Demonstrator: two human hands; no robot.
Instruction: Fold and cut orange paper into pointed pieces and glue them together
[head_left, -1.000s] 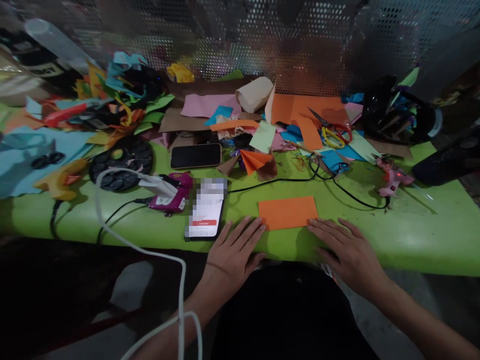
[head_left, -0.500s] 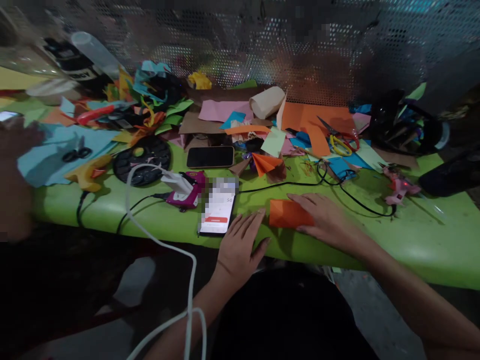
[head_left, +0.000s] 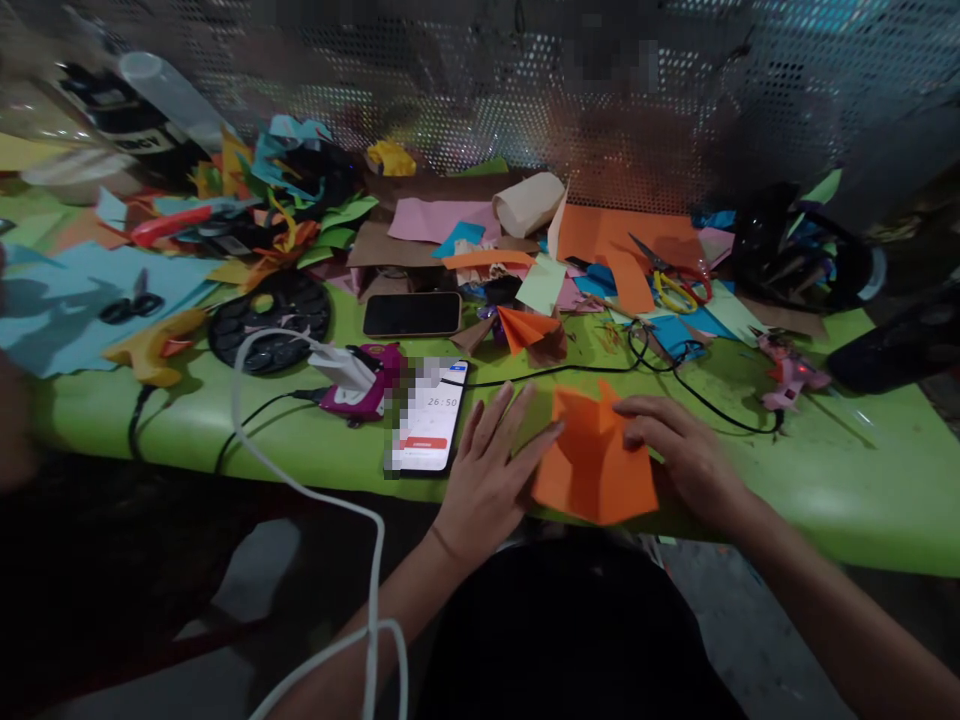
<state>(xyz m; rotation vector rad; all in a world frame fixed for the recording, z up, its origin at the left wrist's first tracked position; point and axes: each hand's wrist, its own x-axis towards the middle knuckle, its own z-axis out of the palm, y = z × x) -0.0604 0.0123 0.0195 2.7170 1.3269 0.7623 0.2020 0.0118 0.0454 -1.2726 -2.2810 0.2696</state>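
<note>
A creased sheet of orange paper (head_left: 596, 460) stands partly unfolded near the table's front edge, its fold lines showing. My right hand (head_left: 679, 455) pinches its upper right edge between curled fingers and thumb. At the paper's left side, my left hand (head_left: 491, 470) lies with fingers spread, the index fingertip touching the edge. Just left of that hand is a lit phone (head_left: 431, 420) with a timer on its screen. A folded orange paper piece (head_left: 525, 328) rests on the table behind the sheet.
Scissors with yellow and red handles (head_left: 675, 285) lie among paper scraps. A pink glue gun (head_left: 787, 370) is at right, a yellow one (head_left: 154, 345) at left. A magenta power adapter (head_left: 364, 385) trails a white cable (head_left: 330, 490). A dark phone (head_left: 412, 314) lies behind.
The folded orange paper has been opened out into a larger creased sheet. My right hand has gone from lying on it to pinching its edge; my left hand has moved to its left side.
</note>
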